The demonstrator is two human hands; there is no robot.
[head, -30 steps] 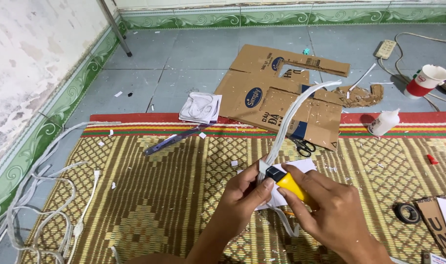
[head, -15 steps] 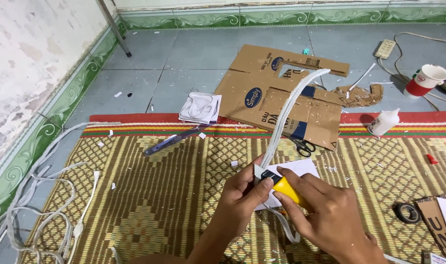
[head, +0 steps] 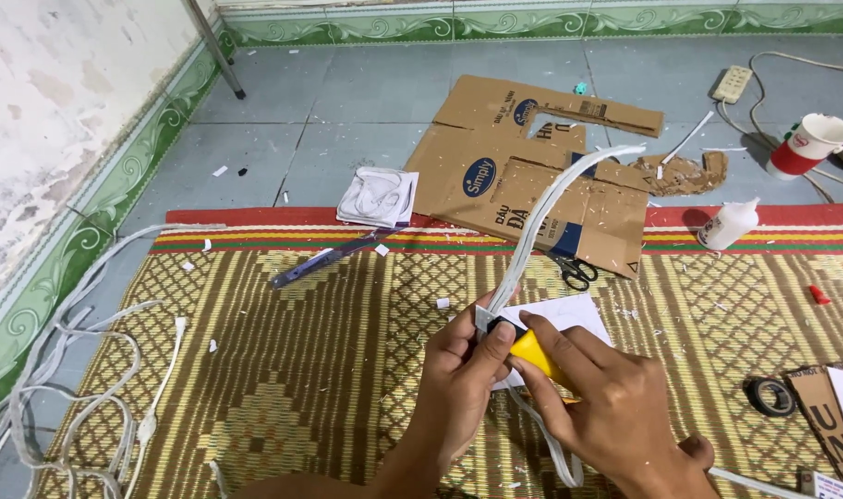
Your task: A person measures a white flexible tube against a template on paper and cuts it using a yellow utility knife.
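Observation:
My left hand (head: 458,379) pinches a long curved white strip (head: 551,208) that arcs up and to the right over the mat. My right hand (head: 606,407) grips a yellow utility knife (head: 535,355) whose black tip sits against the strip, right by my left thumb. A white sheet of paper (head: 569,314) lies under both hands on the woven mat (head: 283,370). The strip's lower end trails down between my forearms.
Cut cardboard pieces (head: 532,166), black scissors (head: 576,271), a white glue bottle (head: 728,225), a red and white cup (head: 807,146), a power strip (head: 732,83), a tape roll (head: 770,395), a purple ruler (head: 324,260) and loose white strips (head: 70,388) at left.
My hands and the knife have slid slightly downward along the strip; the strip's free end has swung a little to the right.

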